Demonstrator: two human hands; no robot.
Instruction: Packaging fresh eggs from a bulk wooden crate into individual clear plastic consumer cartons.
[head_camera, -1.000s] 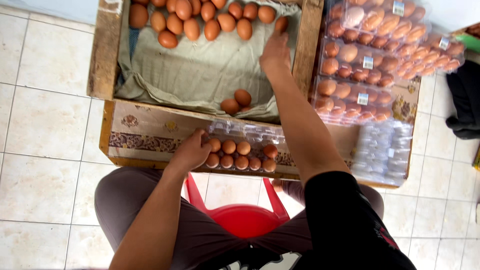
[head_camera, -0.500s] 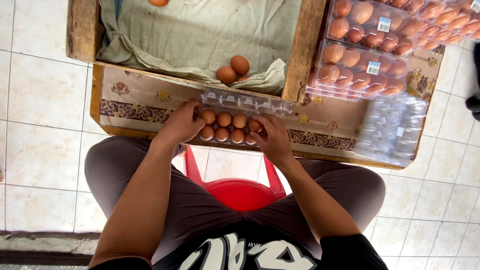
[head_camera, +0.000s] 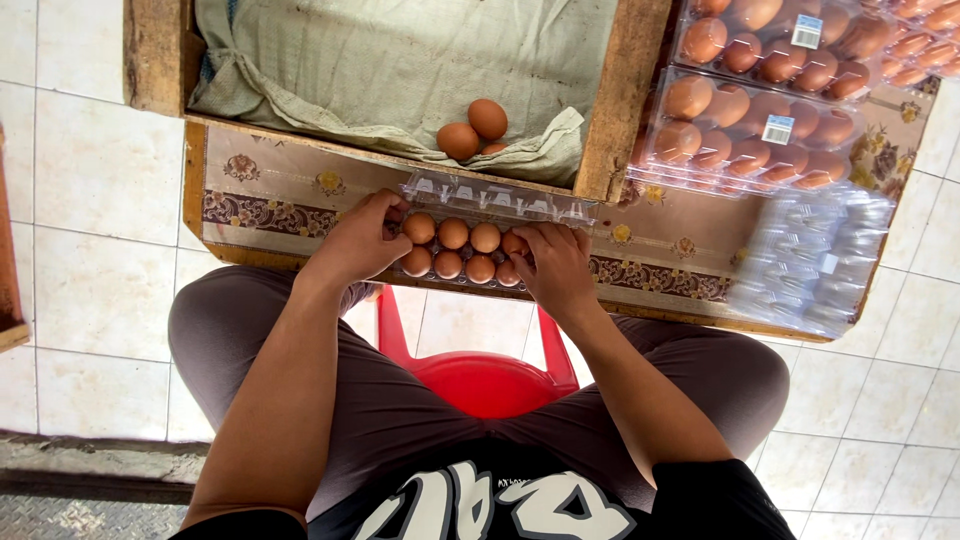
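Note:
A clear plastic egg carton (head_camera: 497, 201) lies open on the low patterned table (head_camera: 270, 195), holding several brown eggs (head_camera: 453, 234) in two rows. My left hand (head_camera: 355, 242) grips the carton's left end. My right hand (head_camera: 555, 268) rests on its right end, fingers over the last egg cells. The carton's lid stands open behind the eggs.
Behind the carton a wooden crate (head_camera: 612, 110) lined with sackcloth holds three loose brown eggs (head_camera: 472, 130). Filled, closed egg cartons (head_camera: 760, 125) are stacked at the right, with a pile of empty clear cartons (head_camera: 815, 260) in front. I sit on a red stool (head_camera: 480, 375) over white floor tiles.
One second ago my right hand reached far into the crate; it has come back down to the carton's right end. The view has tilted down, and the left hand has stayed put.

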